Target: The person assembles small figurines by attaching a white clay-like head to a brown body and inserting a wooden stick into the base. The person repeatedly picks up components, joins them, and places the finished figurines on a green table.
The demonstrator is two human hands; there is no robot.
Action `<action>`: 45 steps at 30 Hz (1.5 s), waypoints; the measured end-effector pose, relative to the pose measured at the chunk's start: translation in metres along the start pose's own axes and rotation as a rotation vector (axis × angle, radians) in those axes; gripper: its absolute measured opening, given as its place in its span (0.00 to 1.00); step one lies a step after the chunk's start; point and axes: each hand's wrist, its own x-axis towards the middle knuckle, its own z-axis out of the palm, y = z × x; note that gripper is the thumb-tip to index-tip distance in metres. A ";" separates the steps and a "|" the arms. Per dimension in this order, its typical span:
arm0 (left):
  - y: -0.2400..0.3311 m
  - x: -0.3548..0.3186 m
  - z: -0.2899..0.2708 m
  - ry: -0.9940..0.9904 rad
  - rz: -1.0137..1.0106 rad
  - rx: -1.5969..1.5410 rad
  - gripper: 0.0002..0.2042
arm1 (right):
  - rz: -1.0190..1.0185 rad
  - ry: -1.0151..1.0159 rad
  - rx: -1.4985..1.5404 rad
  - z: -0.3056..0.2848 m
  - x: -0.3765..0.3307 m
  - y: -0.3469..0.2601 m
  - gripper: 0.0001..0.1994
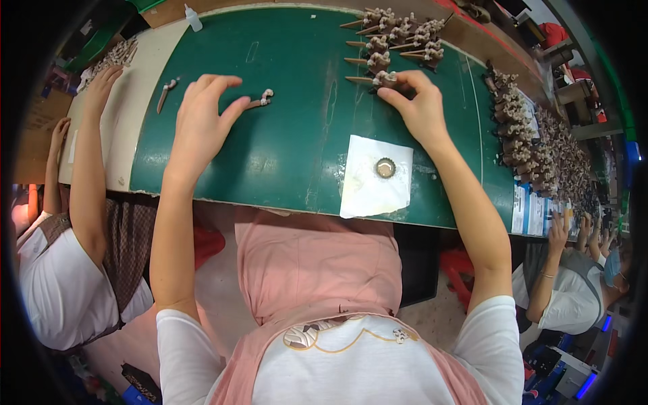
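My left hand [202, 121] hovers over the green work surface with thumb and fingers apart, holding nothing. Just right of its thumb lies a small part [266, 98] with a pale curled end and a brown pointed stick; another similar part [167, 89] lies to the hand's left. My right hand [420, 108] pinches a small brown-and-cream figurine [385, 79] with a long pointed stick, at the near end of a row of figurines [378, 44]. The fingertips partly hide it. Nearer me, a bottle cap [385, 168] with some liquid in it sits on white paper [361, 192].
A small white squeeze bottle [193, 18] stands at the far left edge. Many figurines [526, 128] crowd the right side beyond the green top [290, 162]. Co-workers' arms [94, 142] reach in at left, and others' hands [559, 229] show at right.
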 end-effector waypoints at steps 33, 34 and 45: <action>0.145 -0.020 0.026 -0.400 0.332 -0.454 0.15 | 0.361 0.283 -0.416 -0.163 -0.124 0.028 0.15; 0.148 -0.018 0.026 -0.440 0.353 -0.404 0.16 | 0.410 0.286 -0.295 -0.164 -0.126 0.037 0.16; 0.164 -0.009 0.029 -0.485 0.437 -0.213 0.20 | 0.479 0.425 0.331 -0.139 -0.136 0.011 0.17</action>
